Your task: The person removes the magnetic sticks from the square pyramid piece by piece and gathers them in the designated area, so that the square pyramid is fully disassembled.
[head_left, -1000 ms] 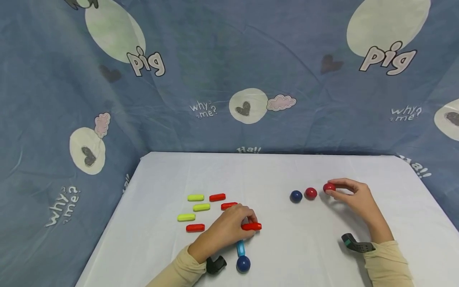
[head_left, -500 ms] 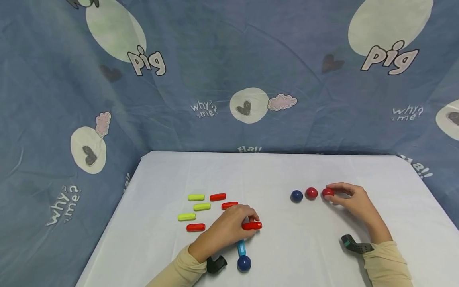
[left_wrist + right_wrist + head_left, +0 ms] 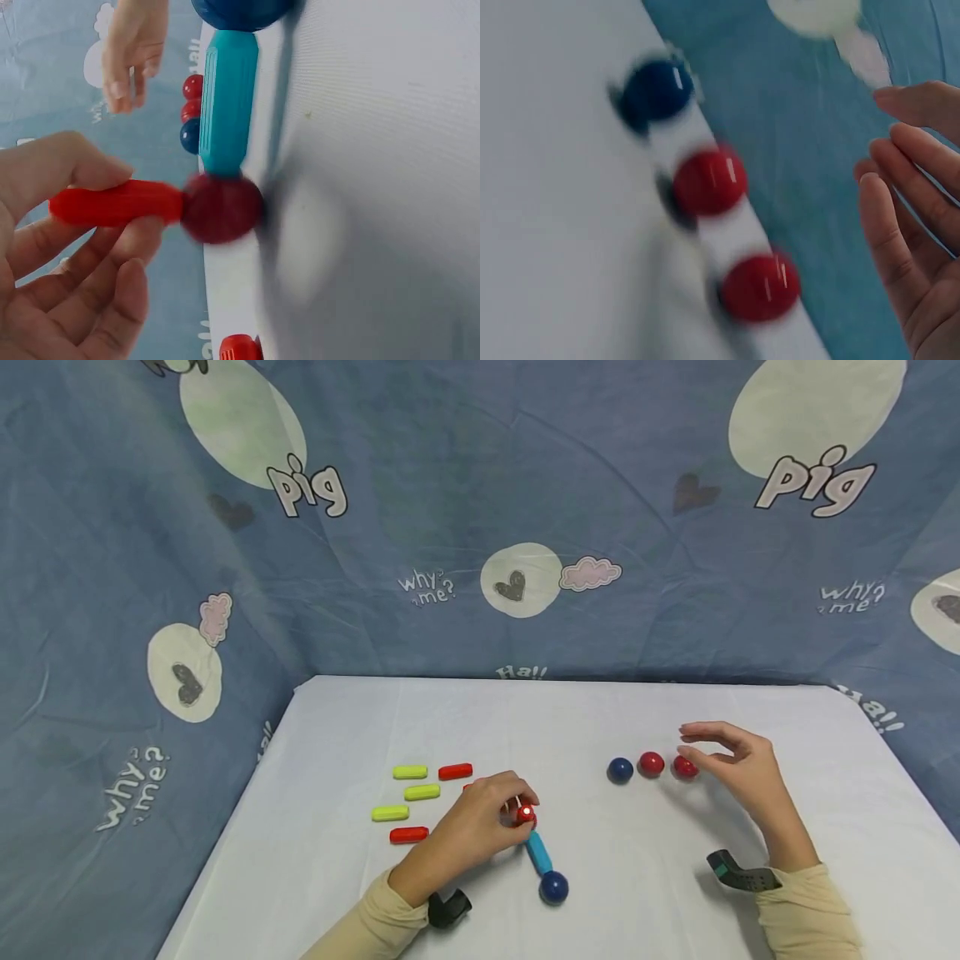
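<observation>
My left hand (image 3: pixel 480 818) pinches a red rod (image 3: pixel 120 202) between thumb and fingers. The rod's end meets a dark red ball (image 3: pixel 223 208), blurred in the left wrist view. From that ball a light blue rod (image 3: pixel 538 853) runs to a dark blue ball (image 3: pixel 553 888) near the table's front. In the head view, the held rod points its tip up at the camera. My right hand (image 3: pixel 738 768) hovers, thumb and fingers apart and holding nothing, just above the rightmost red ball (image 3: pixel 686 767). Left of that ball sit another red ball (image 3: pixel 651 765) and a blue ball (image 3: pixel 620 771).
Yellow-green rods (image 3: pixel 390 812) and red rods (image 3: pixel 408 835) lie loose on the white table (image 3: pixel 600 710), left of my left hand, which partly covers one red rod. A blue printed cloth (image 3: pixel 420 527) hangs behind the table. Each wrist wears a dark band (image 3: pixel 742 872).
My right hand has set the red ball down beside the others, let go and risen. The left hand has tipped its red rod upright, while the blue rod and ball have swung right.
</observation>
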{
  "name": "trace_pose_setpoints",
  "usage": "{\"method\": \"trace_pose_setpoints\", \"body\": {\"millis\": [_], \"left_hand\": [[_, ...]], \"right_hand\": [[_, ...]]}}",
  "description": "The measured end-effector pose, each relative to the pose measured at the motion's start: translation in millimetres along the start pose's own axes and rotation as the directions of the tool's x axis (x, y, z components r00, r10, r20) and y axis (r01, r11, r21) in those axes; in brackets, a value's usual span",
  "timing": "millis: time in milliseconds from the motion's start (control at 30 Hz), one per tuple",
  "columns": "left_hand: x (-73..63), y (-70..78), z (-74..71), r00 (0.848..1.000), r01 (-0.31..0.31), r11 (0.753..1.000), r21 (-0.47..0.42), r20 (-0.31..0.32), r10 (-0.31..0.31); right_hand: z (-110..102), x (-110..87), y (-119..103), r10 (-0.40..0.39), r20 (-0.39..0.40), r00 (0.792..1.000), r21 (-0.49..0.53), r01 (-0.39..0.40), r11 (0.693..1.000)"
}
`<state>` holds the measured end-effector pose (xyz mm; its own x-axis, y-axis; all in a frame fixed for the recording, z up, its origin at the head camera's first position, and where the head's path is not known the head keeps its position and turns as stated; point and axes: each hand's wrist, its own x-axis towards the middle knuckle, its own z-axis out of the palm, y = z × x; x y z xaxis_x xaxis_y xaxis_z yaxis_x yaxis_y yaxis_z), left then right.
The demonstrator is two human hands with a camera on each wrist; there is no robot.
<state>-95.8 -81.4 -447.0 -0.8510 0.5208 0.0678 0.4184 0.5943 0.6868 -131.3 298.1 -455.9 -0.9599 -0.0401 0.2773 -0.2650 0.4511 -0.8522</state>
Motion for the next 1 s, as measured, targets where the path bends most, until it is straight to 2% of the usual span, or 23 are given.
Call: {"method": "trace_pose_setpoints", "body": {"millis": [133, 233, 333, 400, 500, 600, 800, 1000], "left_hand": [[1.4, -2.2, 1.0, 1.000, -0.017, 1.000, 0.001, -0.005, 0.017], [1.9, -3.4, 1.6, 1.000, -0.012, 1.000, 0.011, 0.007, 0.012], [2.4, -3.8, 1.7, 0.999, 0.027, 0.999, 0.035, 0.017, -0.028], [2.8, -4.1, 2.0, 0.998, 0.060, 0.996, 0.065, 0.026, -0.062], [2.9, -4.4, 2.9, 0.994, 0.095, 0.988, 0.121, 0.038, -0.101], [2.7, -4.8, 4.2, 0.992, 0.107, 0.980, 0.167, 0.052, -0.117], [2.6, -5.3, 7.0, 0.987, 0.117, 0.972, 0.202, 0.087, -0.137], [2.5, -7.1, 10.9, 0.983, 0.119, 0.968, 0.219, 0.111, -0.146]], "right_hand": [[27, 2.5, -20, -0.084, 0.091, 0.992, 0.072, 0.078, 0.994], [51, 1.4, -28, -0.126, 0.206, 0.970, 0.095, 0.108, 0.990], [75, -1.7, -30, -0.146, 0.333, 0.932, 0.094, 0.121, 0.988], [90, -4.1, -29, -0.153, 0.415, 0.897, 0.110, 0.118, 0.987], [108, -8.2, -24, -0.134, 0.501, 0.855, 0.118, 0.086, 0.989], [121, -11.9, -21, -0.109, 0.542, 0.833, 0.133, 0.043, 0.990], [133, -17.6, -19, -0.071, 0.561, 0.825, 0.165, -0.027, 0.986], [137, -19.9, -17, -0.097, 0.577, 0.811, 0.199, -0.025, 0.980]]}}
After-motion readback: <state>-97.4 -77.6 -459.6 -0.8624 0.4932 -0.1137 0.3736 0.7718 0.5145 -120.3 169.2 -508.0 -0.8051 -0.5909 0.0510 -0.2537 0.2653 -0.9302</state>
